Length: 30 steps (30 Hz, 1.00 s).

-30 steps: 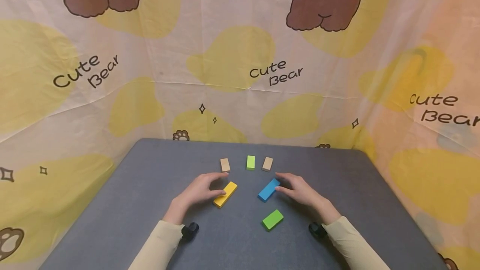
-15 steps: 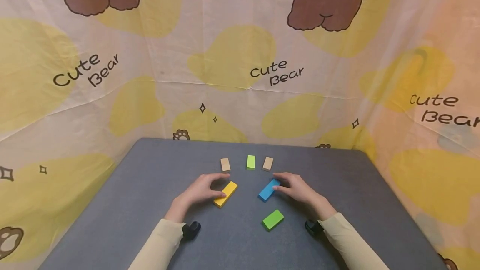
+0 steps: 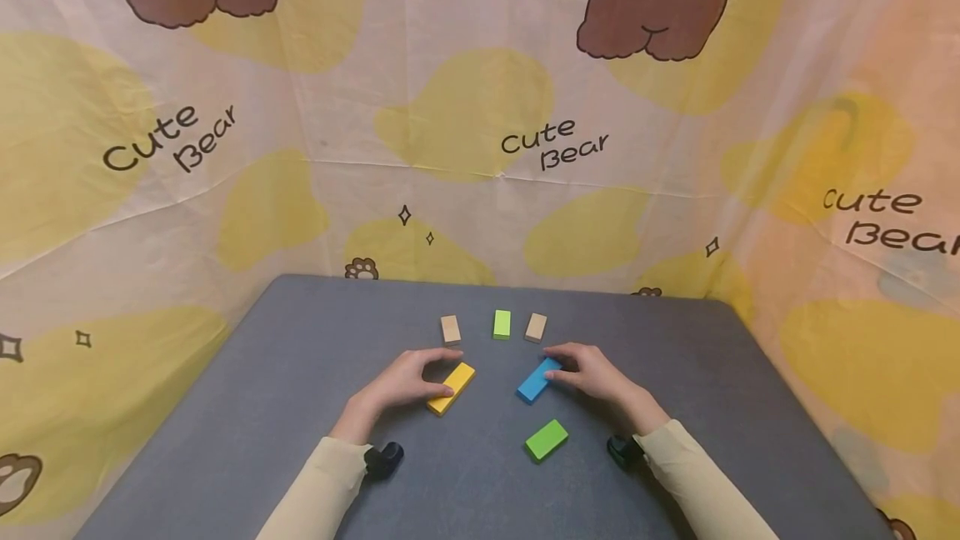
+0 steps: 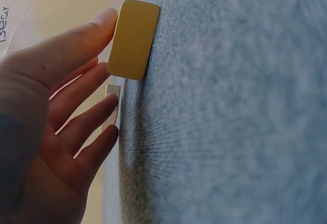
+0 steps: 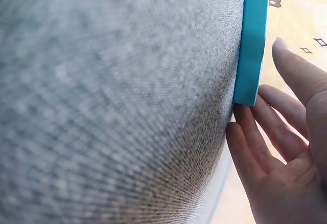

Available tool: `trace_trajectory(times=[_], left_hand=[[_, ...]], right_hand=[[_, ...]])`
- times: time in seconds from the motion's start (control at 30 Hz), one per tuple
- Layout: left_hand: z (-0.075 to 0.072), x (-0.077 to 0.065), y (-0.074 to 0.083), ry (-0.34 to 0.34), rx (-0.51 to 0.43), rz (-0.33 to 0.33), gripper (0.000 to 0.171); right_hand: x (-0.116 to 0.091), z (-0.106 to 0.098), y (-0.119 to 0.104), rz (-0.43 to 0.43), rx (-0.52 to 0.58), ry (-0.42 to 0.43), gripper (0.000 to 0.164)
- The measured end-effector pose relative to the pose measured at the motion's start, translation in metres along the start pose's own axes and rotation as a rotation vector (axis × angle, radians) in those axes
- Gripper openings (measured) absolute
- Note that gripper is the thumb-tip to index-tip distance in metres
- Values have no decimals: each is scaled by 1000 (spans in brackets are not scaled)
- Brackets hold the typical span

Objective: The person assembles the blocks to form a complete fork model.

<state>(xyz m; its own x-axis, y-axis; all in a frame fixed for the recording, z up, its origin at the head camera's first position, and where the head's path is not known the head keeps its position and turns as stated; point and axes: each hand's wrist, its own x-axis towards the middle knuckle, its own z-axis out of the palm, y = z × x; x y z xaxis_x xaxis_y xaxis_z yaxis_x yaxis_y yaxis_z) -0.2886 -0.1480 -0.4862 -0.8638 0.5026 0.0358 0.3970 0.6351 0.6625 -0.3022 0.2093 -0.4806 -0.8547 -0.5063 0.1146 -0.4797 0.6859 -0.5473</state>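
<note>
On the table lies a yellow wooden block [image 3: 452, 388], set at a slant. My left hand [image 3: 407, 377] hovers at its left with the thumb over it and the fingers reaching past its far side. In the left wrist view the fingers [image 4: 97, 109] are spread and loosely bent beside the block's end [image 4: 134, 40]. To the right a blue block [image 3: 537, 382] lies flat and slanted. My right hand [image 3: 596, 375] is at its right end, thumb over the edge. The right wrist view shows the thumb apart from the blue block [image 5: 252, 45], fingertips close to its near end.
A green block [image 3: 546, 441] lies nearer me, below the blue one. Farther back stand two tan blocks, the left one [image 3: 450, 330] and the right one [image 3: 536, 327], with a light green block [image 3: 502, 325] between them. A printed cloth [image 3: 450, 107] hangs behind the grey table [image 3: 300, 357].
My right hand has moved slightly left, closer over the blue block. My left fingertips have shifted a little to the right. The blocks have stayed in place.
</note>
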Motion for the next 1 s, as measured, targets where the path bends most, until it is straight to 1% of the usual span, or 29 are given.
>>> trace_trajectory(times=[0.2, 0.47, 0.77, 0.9, 1.0], left_hand=[[0, 0, -1, -19, -41, 24, 57], [2, 1, -2, -35, -60, 9, 56], [1, 0, 2, -36, -72, -9, 53], [3, -1, 2, -40, -84, -4, 55], [4, -2, 2, -46, -108, 0, 56]], right_hand=[[3, 0, 3, -9, 3, 1, 47], [4, 0, 6, 4, 27, 3, 46], [4, 1, 8, -36, 16, 30, 42], [3, 1, 8, -22, 18, 28, 43], [3, 0, 8, 12, 34, 18, 42]])
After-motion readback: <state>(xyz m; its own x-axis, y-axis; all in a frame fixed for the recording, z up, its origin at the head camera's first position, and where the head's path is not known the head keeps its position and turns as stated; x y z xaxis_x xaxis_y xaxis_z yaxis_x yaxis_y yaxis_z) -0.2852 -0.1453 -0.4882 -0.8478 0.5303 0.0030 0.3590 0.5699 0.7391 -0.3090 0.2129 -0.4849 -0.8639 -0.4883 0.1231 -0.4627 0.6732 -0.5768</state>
